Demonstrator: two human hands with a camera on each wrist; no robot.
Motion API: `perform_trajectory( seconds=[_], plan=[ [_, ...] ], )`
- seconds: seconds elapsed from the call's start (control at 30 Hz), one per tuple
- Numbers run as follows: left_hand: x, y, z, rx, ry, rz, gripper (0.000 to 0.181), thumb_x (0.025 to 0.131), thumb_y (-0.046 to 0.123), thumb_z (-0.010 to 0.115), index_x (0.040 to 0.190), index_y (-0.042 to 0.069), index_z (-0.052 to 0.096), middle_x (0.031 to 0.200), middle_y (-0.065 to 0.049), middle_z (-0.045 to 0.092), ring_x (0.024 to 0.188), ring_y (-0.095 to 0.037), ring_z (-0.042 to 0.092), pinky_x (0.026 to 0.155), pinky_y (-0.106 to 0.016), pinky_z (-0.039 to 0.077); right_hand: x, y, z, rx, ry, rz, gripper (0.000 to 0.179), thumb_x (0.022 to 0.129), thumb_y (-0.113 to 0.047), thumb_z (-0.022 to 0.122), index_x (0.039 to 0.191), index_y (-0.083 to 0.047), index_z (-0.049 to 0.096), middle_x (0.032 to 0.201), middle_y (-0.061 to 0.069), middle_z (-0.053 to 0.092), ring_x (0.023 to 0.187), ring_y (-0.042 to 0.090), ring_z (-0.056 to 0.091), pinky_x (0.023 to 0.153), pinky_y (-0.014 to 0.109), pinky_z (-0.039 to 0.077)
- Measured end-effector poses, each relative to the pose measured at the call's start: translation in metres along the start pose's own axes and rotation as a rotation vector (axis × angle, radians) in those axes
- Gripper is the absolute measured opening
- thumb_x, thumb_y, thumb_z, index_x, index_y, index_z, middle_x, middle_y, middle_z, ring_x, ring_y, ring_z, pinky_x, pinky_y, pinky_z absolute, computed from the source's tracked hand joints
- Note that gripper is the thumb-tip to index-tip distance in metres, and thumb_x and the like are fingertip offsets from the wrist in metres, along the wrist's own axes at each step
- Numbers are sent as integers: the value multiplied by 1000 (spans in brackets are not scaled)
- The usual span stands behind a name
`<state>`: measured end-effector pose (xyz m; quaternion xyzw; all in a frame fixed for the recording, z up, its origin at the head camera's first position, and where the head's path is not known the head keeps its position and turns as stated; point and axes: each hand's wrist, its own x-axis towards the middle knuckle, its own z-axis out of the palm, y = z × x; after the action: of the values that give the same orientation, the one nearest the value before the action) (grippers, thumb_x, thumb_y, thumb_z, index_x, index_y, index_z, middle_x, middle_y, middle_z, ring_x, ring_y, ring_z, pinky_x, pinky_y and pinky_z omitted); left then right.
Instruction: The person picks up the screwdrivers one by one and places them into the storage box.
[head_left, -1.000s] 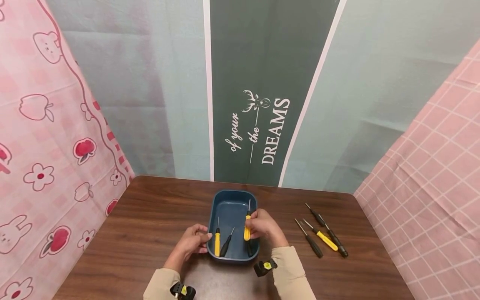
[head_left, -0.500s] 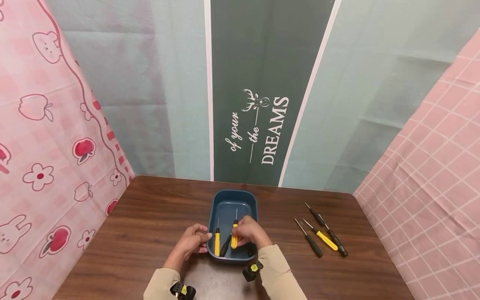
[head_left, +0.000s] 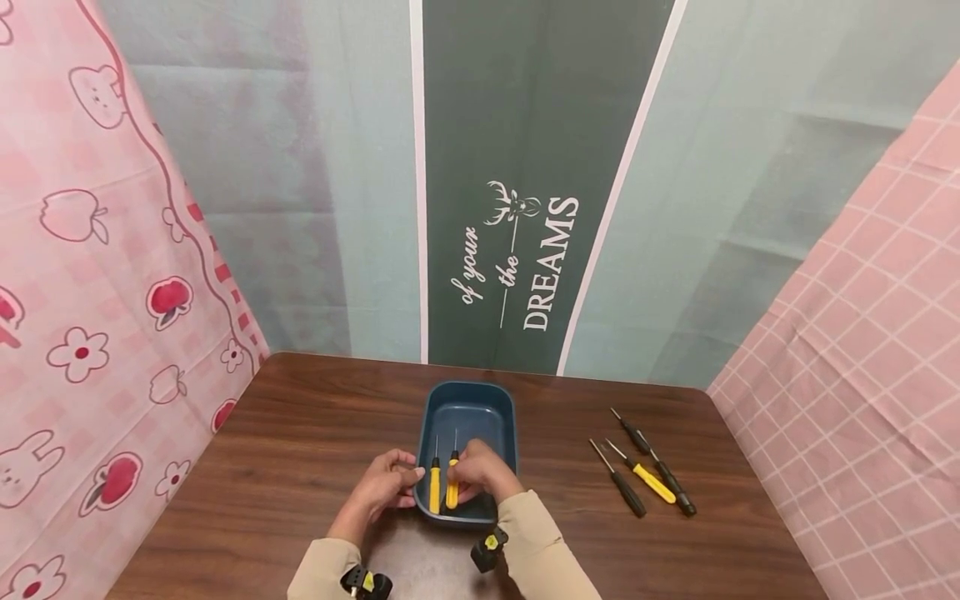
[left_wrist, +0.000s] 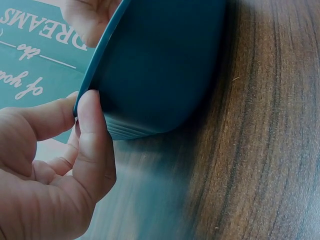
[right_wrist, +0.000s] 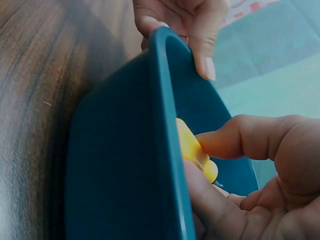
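A dark blue rectangular tray (head_left: 513, 427) stands on the table. My left hand (head_left: 386, 482) pinches its left rim between thumb and fingers, as the left wrist view confirms. Inside the tray, my right hand (head_left: 483, 471) holds a yellow-handled screwdriver (head_left: 452, 482) by the handle, its shaft pointing away from me. Another yellow screwdriver (head_left: 435, 490) lies along the tray's left wall, just beside the held one. The right hand and its screwdriver mostly cover a black screwdriver in the tray. In the right wrist view, thumb and finger grip the yellow handle (right_wrist: 192, 147).
On the table's right side lie a black screwdriver (head_left: 628, 493), a yellow one (head_left: 654, 483) and further black ones (head_left: 675, 485), close together. The brown table (head_left: 300, 433) ends at a curtain behind, with pink cloths on both sides.
My right hand has carried the yellow screwdriver leftward from the tray's right side to beside the other yellow one. The left hand has stayed on the rim.
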<state>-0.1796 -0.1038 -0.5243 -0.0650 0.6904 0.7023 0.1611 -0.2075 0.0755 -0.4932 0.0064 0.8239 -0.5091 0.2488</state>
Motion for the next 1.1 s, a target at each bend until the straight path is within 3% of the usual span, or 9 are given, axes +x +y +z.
perform_trajectory(
  seconds=[0.33,0.53,0.63,0.7,0.9,1.0,1.1],
  plan=[
    [-2,0,0,-10,-12,18,34,88,5,61,111,-10,42,76,-11,52,61,-17,51,51,-30,53,4,-1,8,-21,15,1,16,73,10,59,68,0,48,52,10,51,37,14,49,48,38,54],
    [-1,1,0,-16,-10,15,34,88,5,61,111,-10,42,75,-9,51,60,-17,50,51,-29,53,4,-5,3,-105,25,-42,23,74,6,60,61,-5,46,50,5,46,40,14,49,46,37,54],
    [-1,2,-1,-10,-10,6,33,88,5,61,111,-10,42,74,-8,50,60,-17,50,51,-29,53,1,-10,1,-213,19,-84,18,75,1,63,66,-5,50,57,4,47,46,17,50,46,37,53],
    [-1,2,-2,-7,-10,1,33,88,5,61,111,-10,42,75,-8,50,61,-17,50,52,-29,53,-1,-16,-1,-343,18,-144,11,75,-3,67,76,-2,56,65,5,52,54,18,50,49,34,51],
    [-1,3,-1,-15,-6,-5,33,87,6,62,111,-9,43,75,-9,50,61,-17,50,52,-30,53,-9,-27,-7,-777,47,-292,37,71,-15,73,105,-4,64,93,8,63,80,21,55,68,33,48],
    [0,3,-1,-14,0,-9,33,87,5,62,110,-8,44,75,-9,50,60,-17,50,52,-30,53,-11,-29,-9,-882,55,-317,40,71,-16,74,108,-7,65,98,7,63,89,22,57,73,34,49],
    [0,2,-1,-7,3,-15,33,87,6,63,110,-8,44,75,-9,51,60,-17,51,52,-30,53,-12,-29,-10,-901,49,-317,40,72,-16,74,110,-7,65,101,7,63,93,22,57,77,34,49]
  ],
)
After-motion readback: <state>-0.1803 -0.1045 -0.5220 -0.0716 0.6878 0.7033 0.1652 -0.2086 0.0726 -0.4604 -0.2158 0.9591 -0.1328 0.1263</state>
